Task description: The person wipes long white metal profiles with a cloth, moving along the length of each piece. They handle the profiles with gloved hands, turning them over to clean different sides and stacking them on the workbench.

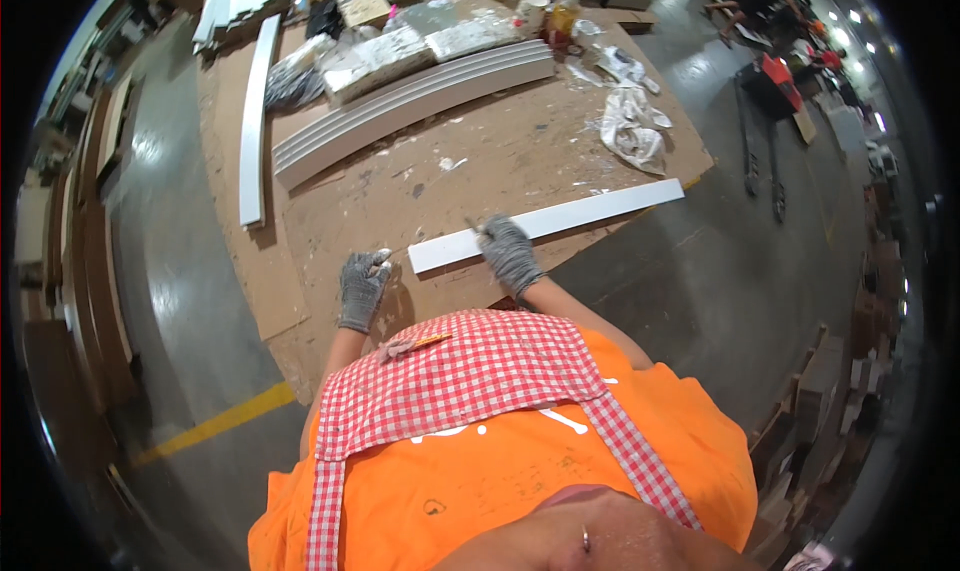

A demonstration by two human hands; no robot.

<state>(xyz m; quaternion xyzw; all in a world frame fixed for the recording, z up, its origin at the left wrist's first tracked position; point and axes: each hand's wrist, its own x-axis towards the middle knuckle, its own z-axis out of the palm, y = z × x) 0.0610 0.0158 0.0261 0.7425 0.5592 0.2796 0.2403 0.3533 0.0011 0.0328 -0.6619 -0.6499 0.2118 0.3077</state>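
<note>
A long white strip of moulding (pixel 590 213) lies across the near edge of a brown, paint-stained worktable (pixel 470 166). My right hand (pixel 508 252), in a grey knit glove, rests on the strip near its left end and pinches a small thin tool against it. My left hand (pixel 362 288), also in a grey glove, lies flat on the table just left of the strip's end, apart from it and holding nothing.
Several long white mouldings (pixel 400 106) lie stacked across the table's middle, another white strip (pixel 254 121) along its left side. Crumpled plastic (pixel 632 131), cans and wrapped panels (pixel 400 51) crowd the far end. A pallet jack (pixel 765 141) stands on the grey floor at right.
</note>
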